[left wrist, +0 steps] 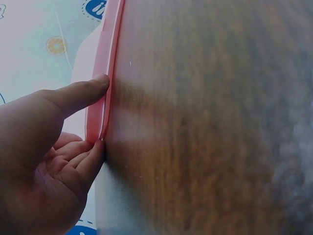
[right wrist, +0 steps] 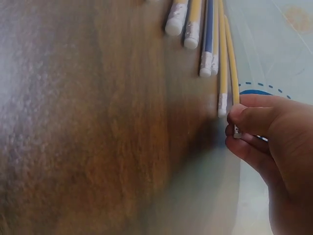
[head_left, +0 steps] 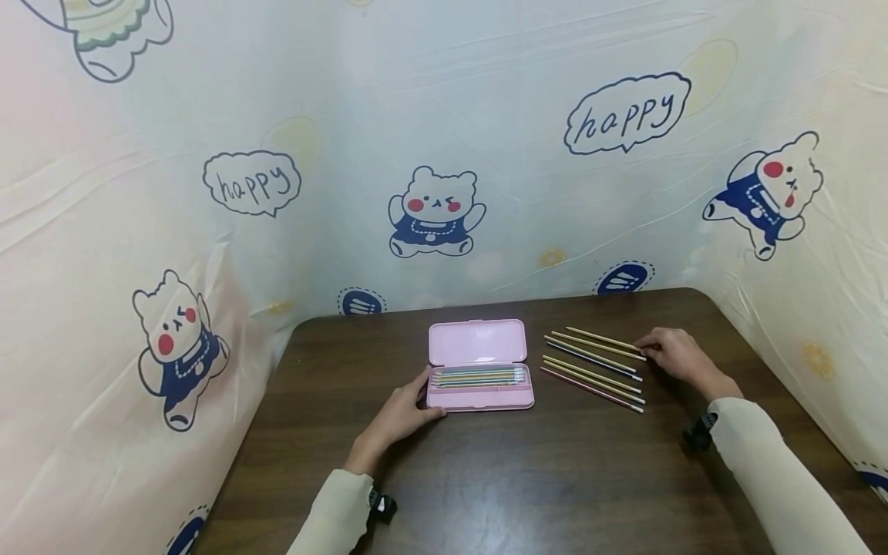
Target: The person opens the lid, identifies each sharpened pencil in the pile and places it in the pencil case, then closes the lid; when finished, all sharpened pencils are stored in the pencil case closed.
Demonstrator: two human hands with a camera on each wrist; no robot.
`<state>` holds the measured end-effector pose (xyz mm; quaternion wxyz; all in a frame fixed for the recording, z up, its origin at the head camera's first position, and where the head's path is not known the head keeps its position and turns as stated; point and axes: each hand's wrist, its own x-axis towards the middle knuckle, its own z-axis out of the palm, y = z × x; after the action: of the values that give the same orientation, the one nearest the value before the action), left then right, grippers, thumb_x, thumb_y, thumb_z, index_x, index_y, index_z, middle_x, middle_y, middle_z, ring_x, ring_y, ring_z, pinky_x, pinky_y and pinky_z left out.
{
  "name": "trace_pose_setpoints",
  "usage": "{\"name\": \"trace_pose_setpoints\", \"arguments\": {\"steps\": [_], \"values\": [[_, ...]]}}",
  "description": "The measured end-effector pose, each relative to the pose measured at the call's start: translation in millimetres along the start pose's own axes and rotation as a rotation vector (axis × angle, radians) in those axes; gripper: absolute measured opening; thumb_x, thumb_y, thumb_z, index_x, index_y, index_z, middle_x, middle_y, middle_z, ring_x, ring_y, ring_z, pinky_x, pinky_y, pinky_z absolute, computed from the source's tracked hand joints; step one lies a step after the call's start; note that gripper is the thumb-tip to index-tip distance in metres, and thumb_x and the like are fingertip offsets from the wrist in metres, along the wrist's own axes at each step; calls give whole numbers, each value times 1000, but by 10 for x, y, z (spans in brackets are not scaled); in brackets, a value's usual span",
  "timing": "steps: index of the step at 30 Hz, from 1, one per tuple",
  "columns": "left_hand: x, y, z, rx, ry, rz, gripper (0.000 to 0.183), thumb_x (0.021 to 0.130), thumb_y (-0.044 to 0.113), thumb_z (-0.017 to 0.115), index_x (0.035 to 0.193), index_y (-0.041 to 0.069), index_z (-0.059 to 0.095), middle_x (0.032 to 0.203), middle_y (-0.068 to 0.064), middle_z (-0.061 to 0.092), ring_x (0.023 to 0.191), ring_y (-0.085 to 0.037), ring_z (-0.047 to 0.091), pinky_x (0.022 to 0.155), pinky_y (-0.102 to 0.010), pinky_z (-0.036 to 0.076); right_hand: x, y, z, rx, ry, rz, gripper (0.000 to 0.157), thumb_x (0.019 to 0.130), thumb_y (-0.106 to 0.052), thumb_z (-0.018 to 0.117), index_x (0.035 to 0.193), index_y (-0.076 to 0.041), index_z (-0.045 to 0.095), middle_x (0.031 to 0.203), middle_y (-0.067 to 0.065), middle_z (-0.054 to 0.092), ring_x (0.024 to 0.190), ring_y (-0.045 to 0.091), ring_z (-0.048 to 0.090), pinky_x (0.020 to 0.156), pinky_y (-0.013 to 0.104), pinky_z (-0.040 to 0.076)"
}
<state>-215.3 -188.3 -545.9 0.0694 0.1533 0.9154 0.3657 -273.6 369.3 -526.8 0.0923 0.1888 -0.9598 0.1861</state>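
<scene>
A pink pencil case [head_left: 461, 399] lies with its lid [head_left: 479, 344] folded back, and several pencils [head_left: 477, 377] lie side by side in it. My left hand [head_left: 401, 413] holds the case at its near left corner, thumb on the front edge and fingers at the left end. My right hand [head_left: 678, 356] pinches the eraser end of a yellow pencil [right wrist: 232, 58], the farthest of a loose row. Nearer in that row are further yellow pencils [head_left: 593, 375], a dark blue pencil [head_left: 590, 359] and a dark red pencil [head_left: 590, 388], their white erasers toward the right.
All of this rests on a brown wooden table [head_left: 499, 470]. Around its far and side edges hangs a pale curtain [head_left: 513, 216] printed with bears and the word happy.
</scene>
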Motion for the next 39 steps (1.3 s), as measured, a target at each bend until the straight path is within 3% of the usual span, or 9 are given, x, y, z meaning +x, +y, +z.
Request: {"name": "trace_pose_setpoints", "arguments": {"steps": [7,13,18,24,29,39], "values": [[-1,22,-2,0,-3,-2,95,96,34,81,169,6,27,170,-18,39,153,-36,48,121,-53,44,9,-94,-87,25,26,-12,19,93,8,71,104,-2,83,91,9,76,86,31,74,77,54,62],[10,19,1,9,-5,-6,95,96,36,81,169,6,27,171,-18,39,152,-35,48,121,-53,44,89,-311,-230,35,23,-17,22,94,10,70,106,-3,84,90,6,76,77,17,66,68,37,58],[13,9,3,24,-12,-20,97,95,37,82,169,7,26,171,-17,38,153,-34,48,122,-53,43,151,-553,-351,44,36,-86,23,94,9,72,108,-4,84,91,4,76,75,11,61,64,27,51],[19,4,5,30,-9,-20,98,95,38,82,169,7,27,170,-17,40,153,-34,48,122,-53,44,251,-846,-450,75,39,-183,22,95,6,74,111,-6,84,94,8,75,78,10,61,66,26,53],[31,-4,14,38,-4,-18,98,95,40,82,169,7,26,170,-16,40,152,-33,49,122,-52,44,350,-1076,-457,95,40,-259,27,90,11,75,110,-6,84,94,4,74,80,11,62,69,27,57],[41,0,4,41,-2,-16,98,95,39,82,169,6,27,169,-17,41,152,-33,49,123,-52,43,534,-1528,-351,120,7,-305,24,92,5,78,110,-10,85,94,3,74,80,9,59,72,27,58]]}}
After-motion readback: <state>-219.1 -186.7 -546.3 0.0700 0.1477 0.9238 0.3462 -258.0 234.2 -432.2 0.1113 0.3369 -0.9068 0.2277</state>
